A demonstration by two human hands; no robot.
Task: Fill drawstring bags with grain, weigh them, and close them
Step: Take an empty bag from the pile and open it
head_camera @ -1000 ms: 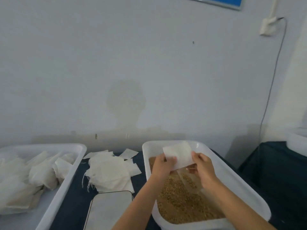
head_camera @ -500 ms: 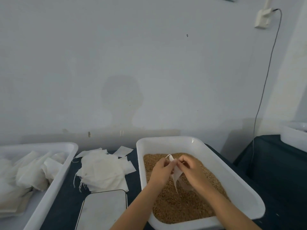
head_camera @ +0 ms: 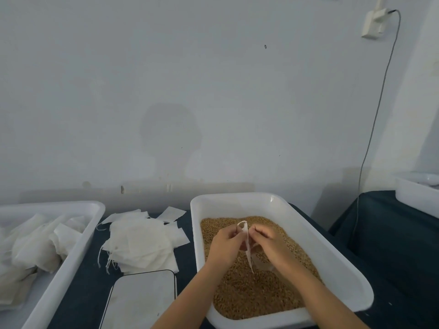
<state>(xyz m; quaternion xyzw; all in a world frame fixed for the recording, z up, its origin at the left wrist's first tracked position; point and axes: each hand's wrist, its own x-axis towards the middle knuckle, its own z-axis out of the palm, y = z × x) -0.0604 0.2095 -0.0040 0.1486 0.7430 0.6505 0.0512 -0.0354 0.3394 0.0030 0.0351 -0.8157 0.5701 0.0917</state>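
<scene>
Both hands are down over the big white plastic tub [head_camera: 342, 269] in the lower middle-right of the frame, which is loaded with golden-brown grain [head_camera: 249, 295]. The left hand [head_camera: 224, 248] and the right hand [head_camera: 270, 245] sit close together, and between them is one small white fabric drawstring bag [head_camera: 247, 245], seen edge-on so it looks like a thin strip hanging down toward the grain. Fingers of both hands are curled in and pinching the bag near its top, one hand on each side. A little loop of the bag's mouth or string pokes up above the knuckles; can't tell which. The bag's lower tip is right over the grain, can't tell if it's touching.

To the left of the tub, in the lower centre-left, there's a messy pile of flat empty white cloth bags [head_camera: 140, 243] with loose threads hanging off, lying on the dark blue-covered desk [head_camera: 80, 293]. Just below that pile, at the bottom edge, is a flat white rectangular scale with a dark rim [head_camera: 142, 300]. Far left is another white plastic tray [head_camera: 71, 264] holding puffier white bags [head_camera: 35, 248].

On the right edge, a third white container [head_camera: 413, 198] sits on a separate dark surface. A thin grey cable [head_camera: 377, 110] runs down the pale wall from a white wall socket [head_camera: 373, 22] in the upper right.
</scene>
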